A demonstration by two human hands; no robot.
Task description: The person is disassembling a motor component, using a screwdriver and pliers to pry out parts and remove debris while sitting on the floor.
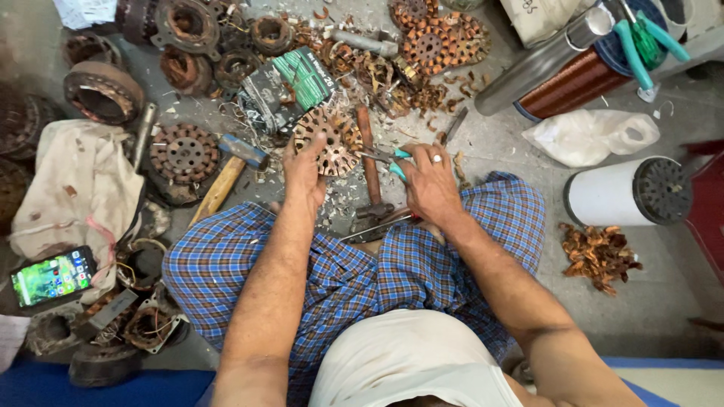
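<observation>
Nearest the camera sit the person's white undershirt and the blue checked cloth (354,271) stretched over both knees, with the bare forearms reaching forward from it toward the floor (679,301). The left hand (304,172) is closed on the near edge of a round, slotted motor stator core (332,142), holding it tilted up off the floor, fingers curled over its rim. The right hand (430,185) (a ring shows on one finger) is wrapped around the teal handles of a pair of pliers (385,158), whose jaws point left and meet the core's right edge. Just under the hands a hammer with a reddish handle (369,162) lies on the floor among metal shavings, head toward the knees. To the left lies a second hammer with a wooden handle (226,177), beside a dark slotted disc (183,153) and a crumpled dirty cloth (75,188), with a lit phone (51,277) near the left knee. To the right stand a white cylinder (611,197) on its side and a heap of brown scraps (599,256). Farther off are a white plastic bag (588,136), a spool of copper wire (573,83), more copper-wound stators (441,38) and old motor housings (185,26).
</observation>
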